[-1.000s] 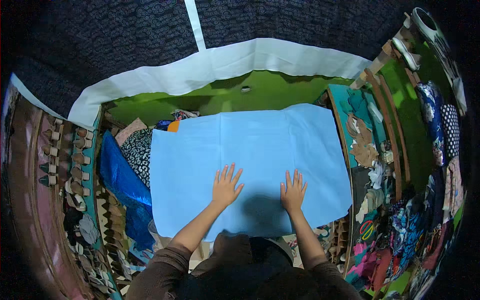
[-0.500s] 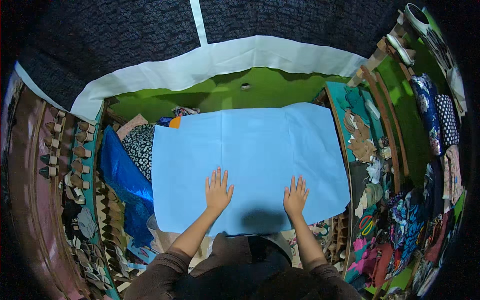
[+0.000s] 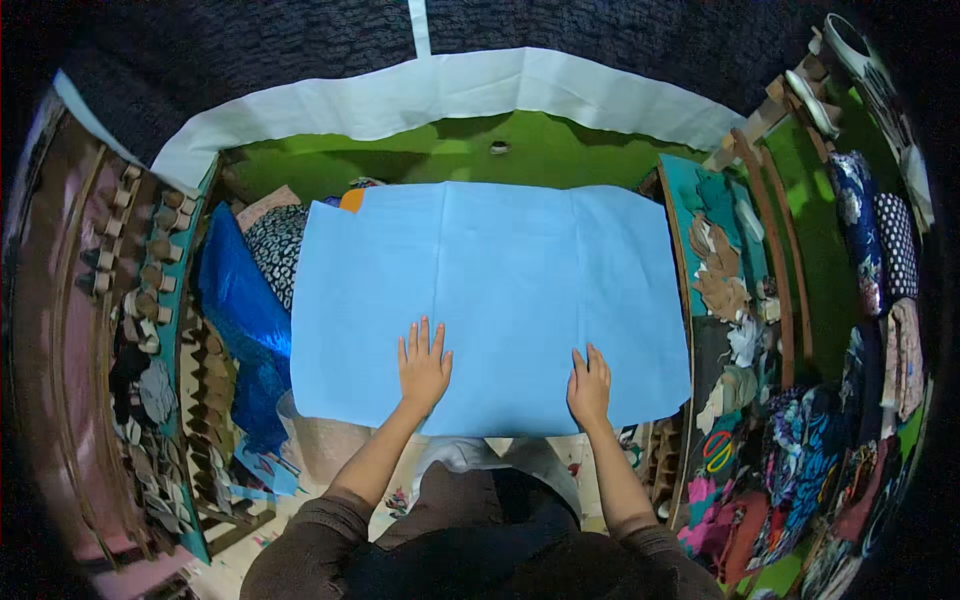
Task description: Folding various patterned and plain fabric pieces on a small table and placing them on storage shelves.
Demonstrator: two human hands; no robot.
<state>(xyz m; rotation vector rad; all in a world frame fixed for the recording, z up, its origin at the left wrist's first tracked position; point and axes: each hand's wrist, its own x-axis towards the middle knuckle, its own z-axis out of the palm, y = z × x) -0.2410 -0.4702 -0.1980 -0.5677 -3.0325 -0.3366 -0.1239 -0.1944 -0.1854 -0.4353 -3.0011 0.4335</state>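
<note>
A large light blue sheet [image 3: 510,270] lies spread out before me, with two straight crease lines running from its far edge toward me. My left hand [image 3: 425,368] rests palm down near the sheet's front edge, left of the middle, its fingers stretched and slightly apart. To the right, my right hand [image 3: 590,388] is also laid on the sheet, fingers extended but closer together and the thumb side turned inward. Neither hand holds anything. What supports the sheet is mostly hidden beneath it. Past its left edge, leopard-print cloth [image 3: 275,240] and an orange piece [image 3: 352,200] peek out.
Shiny blue material [image 3: 240,310] hangs at the left, beside racks of shoe-making forms [image 3: 160,250]. On the right, a teal board [image 3: 690,190] bears brown cut pieces [image 3: 718,270]. Scissors [image 3: 717,450] with coloured handles lie near patterned fabrics [image 3: 800,440]. A green wall [image 3: 430,152] stands behind.
My view has shifted a little. The right hand's fingers have drawn closer together, and the wrinkles on the sheet's right side look flatter. My left hand stays flat on the sheet.
</note>
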